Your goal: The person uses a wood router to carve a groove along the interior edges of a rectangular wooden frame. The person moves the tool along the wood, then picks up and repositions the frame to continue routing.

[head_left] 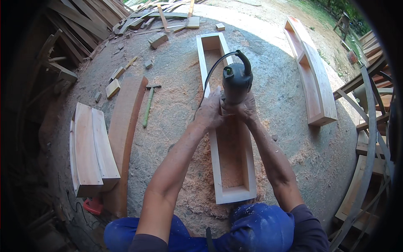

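Open-sided work area, rough concrete floor [176, 98] littered with curly shavings [195, 170], sunlit dirt well beyond the grip. I have left grip [209, 109] and right grip [247, 110] both closed on the low part of a dark power tool [236, 86], one per side; handles, if any, are hidden under the fingers. It looks like a router, standing upright between the hands, over the side walls of a long wooden frame [236, 195].

My read: tool is dense, top-heavy, rigid; hard casing, possibly slick with dust. Best hold is low, both sides, level. Black cord [217, 67] is flexible, loops off the top and falls left of the grip; I'd keep it clear.

Frame is pale, straight-walled, stiff, likely moderate weight; take it by the long walls. Can't tell if it has a bottom.

Left of the grip: hammer [149, 105] with slim green handle, then a thick reddish plank [127, 136], smooth-faced, probably heavy, and a curved pale timber piece [90, 147]. Right, well apart: curved box frame [315, 80] with a divider, bulky, edges likely dent easily. Beyond the grip: blocky offcut [158, 40], rough.
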The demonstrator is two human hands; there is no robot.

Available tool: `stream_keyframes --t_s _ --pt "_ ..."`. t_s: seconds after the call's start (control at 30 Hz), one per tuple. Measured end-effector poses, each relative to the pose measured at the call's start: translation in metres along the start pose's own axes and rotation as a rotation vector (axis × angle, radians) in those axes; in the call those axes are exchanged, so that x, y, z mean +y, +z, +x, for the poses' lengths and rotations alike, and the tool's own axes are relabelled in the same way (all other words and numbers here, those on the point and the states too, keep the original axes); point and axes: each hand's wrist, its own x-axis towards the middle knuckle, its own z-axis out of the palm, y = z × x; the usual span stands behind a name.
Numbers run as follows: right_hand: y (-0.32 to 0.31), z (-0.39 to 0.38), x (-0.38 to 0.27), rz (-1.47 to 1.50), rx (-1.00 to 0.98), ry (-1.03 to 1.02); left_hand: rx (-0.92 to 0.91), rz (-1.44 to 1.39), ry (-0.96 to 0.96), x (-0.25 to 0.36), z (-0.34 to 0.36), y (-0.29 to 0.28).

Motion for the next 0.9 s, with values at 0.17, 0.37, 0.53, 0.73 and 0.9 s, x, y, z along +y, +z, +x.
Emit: stream_keyframes --t_s 0.17,0.37,0.53,0.73,0.9 --pt "-0.005 0.002 0.001 0.024 -0.008 0.023 -0.255 0.069 -0.010 0.003 0.027 -0.014" --pt "-0.017 0.006 0.017 -0.079 0.011 0.038 -0.206 0.105 0.046 -0.008 0.033 0.005" --pt "-0.011 0.020 0.016 -0.073 -0.030 -0.012 -0.174 0.023 0.096 -0.045 0.046 0.008" --pt "-0.013 0.017 0.009 -0.102 -0.006 0.000 -0.256 0.115 0.017 -0.002 0.044 -0.010" --pt "0.000 0.020 0.015 0.111 -0.032 -0.050 -0.239 0.344 0.025 -0.001 0.040 -0.021"
